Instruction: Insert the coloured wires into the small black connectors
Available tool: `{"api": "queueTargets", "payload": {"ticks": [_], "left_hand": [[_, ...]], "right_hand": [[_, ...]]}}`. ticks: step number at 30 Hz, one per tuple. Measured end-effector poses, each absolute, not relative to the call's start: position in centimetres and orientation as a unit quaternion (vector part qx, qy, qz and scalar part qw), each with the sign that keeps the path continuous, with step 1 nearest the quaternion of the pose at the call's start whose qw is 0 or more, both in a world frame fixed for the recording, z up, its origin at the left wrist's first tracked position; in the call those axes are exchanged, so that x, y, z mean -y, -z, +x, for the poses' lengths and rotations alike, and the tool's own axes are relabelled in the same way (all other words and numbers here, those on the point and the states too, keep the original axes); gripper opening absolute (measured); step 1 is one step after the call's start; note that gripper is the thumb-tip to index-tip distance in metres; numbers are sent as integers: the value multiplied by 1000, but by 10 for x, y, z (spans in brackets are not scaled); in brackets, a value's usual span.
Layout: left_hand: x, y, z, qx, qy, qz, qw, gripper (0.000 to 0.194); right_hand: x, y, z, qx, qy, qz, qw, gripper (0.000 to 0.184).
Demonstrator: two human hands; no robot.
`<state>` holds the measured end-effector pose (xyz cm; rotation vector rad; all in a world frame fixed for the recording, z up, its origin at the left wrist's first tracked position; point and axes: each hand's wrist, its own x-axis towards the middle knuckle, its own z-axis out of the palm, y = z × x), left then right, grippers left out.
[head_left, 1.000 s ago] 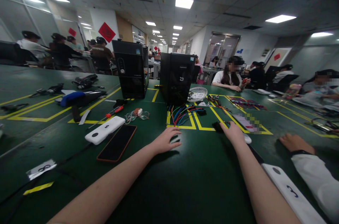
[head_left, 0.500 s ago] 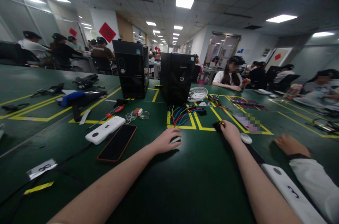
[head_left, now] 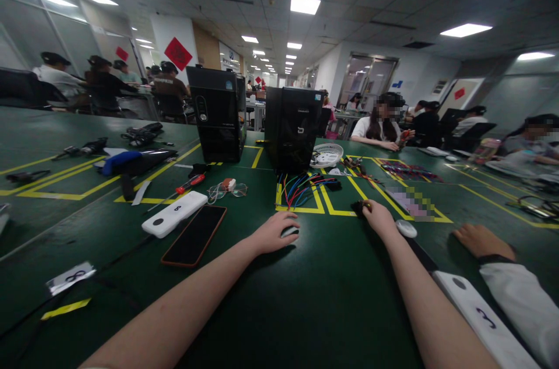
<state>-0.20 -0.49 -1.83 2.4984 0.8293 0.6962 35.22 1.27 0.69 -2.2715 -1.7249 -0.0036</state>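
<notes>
My left hand point(head_left: 275, 233) rests on the green table with fingers and thumb curved around a small white object point(head_left: 290, 231). Its kind is hard to make out, as the hand covers most of it. Farther right, my right hand point(head_left: 378, 217) is closed on a small black piece point(head_left: 358, 207), which looks like a connector or cable end but is too dark to tell. Between and beyond my hands lies a bundle of coloured wires point(head_left: 301, 187) inside a yellow-taped rectangle. A round white puck point(head_left: 406, 228) sits beside my right wrist.
Two black computer towers point(head_left: 216, 119) point(head_left: 294, 127) stand at the back. Left lie a phone point(head_left: 195, 236), a white power bank-like box point(head_left: 174, 215), glasses point(head_left: 236, 189) and a red screwdriver point(head_left: 190, 183). Another person's hand point(head_left: 483, 242) rests at right, near a white box point(head_left: 483, 313).
Almost nothing differs. The whole view has shifted by a few pixels; both hands keep their places and their holds.
</notes>
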Motion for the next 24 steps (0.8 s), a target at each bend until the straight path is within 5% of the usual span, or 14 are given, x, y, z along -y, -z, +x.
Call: {"api": "queueTargets", "payload": {"ticks": [9,24], "left_hand": [[6,16,-2,-295,-245,900,209,26],[5,17,-2,-287,-244,906,194,26]], "right_hand": [[-14,-5,348,617,-14,-777,123,49],[-17,-3,349,622,12,-775,111,39]]}}
